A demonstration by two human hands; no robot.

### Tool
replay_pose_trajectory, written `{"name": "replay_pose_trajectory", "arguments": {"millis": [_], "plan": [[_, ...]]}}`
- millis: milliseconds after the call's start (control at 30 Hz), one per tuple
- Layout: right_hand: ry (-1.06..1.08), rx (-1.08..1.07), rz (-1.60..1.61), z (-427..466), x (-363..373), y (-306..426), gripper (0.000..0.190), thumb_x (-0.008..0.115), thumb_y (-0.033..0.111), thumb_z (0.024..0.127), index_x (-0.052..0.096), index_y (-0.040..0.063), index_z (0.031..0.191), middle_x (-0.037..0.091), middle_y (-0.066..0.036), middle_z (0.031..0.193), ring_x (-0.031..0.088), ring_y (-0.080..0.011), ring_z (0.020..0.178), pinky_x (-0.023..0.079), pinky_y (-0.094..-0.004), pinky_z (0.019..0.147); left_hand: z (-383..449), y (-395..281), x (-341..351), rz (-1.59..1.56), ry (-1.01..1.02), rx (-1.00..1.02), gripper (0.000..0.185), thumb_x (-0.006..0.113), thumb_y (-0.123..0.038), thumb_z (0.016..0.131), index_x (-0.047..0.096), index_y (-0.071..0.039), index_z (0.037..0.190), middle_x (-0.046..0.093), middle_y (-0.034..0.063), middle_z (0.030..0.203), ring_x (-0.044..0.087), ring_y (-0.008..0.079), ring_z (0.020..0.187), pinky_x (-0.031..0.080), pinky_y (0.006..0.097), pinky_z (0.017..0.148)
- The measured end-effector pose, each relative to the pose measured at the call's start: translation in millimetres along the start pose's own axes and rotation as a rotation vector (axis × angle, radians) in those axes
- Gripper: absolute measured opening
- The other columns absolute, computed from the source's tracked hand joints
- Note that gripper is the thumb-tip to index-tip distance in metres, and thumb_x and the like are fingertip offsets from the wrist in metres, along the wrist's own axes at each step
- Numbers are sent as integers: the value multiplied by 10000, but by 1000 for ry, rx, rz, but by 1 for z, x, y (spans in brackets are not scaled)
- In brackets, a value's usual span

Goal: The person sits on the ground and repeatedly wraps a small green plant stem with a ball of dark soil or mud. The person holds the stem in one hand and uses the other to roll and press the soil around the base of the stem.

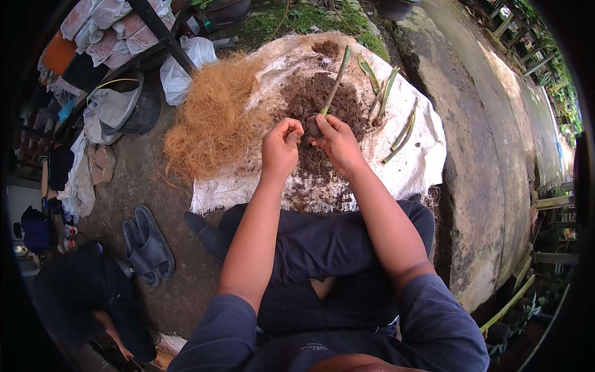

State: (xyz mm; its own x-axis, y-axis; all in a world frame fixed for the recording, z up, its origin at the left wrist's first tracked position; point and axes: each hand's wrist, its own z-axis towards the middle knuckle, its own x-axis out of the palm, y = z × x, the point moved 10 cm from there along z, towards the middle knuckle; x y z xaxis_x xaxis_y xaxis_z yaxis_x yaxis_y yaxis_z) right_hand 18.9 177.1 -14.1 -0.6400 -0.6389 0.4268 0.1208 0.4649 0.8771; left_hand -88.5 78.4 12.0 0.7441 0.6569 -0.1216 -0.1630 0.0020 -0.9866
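Between the fingers of my right hand (335, 139) is the base of a long green plant stem (337, 81), with a dark clump of soil (314, 126) around its lower end. The stem points away from me. My left hand (284, 142) is beside the clump, its thumb and fingertips pinched together; whether something small is between them cannot be told. Beneath both hands, a heap of dark, fibrous soil (297, 95) lies on a white woven sack (413, 125). Several cut green leaves (389, 90) lie on the sack to the right.
Orange-brown coconut fibre (209, 107) is piled at the sack's left. Grey slide sandals (148, 246) lie on the ground. A black bucket (142, 109) and a rack with wrapped bundles (107, 32) stand farther left. Another person (88, 297) bends at lower left. A concrete ledge (469, 139) runs along the right.
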Motion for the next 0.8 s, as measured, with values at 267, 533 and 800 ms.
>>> {"name": "replay_pose_trajectory", "arguments": {"millis": [267,533,800], "plan": [[-200,-39,121,3,-23,12,321,562,358,1111,622,43,1096,654,-52,1031,593,-141,896,515,-315,797,-8,-8,24,-89,182,24,79,627,-9,1030,611,-40,960,549,-38,778,455,55,684,402,235,634],[-248,46,254,6,-53,28,302,412,316,1148,526,38,1170,659,-114,989,589,-182,747,524,-336,708,-47,32,56,307,860,-397,195,673,46,935,779,-16,1087,777,93,1063,706,125,814,574,307,766],[-54,112,231,3,-21,13,337,514,409,1113,586,81,1129,670,-82,1014,595,-171,834,497,-352,753,-18,20,24,164,304,-358,255,620,-209,1047,663,1,1185,714,82,945,693,144,737,553,301,622]]}}
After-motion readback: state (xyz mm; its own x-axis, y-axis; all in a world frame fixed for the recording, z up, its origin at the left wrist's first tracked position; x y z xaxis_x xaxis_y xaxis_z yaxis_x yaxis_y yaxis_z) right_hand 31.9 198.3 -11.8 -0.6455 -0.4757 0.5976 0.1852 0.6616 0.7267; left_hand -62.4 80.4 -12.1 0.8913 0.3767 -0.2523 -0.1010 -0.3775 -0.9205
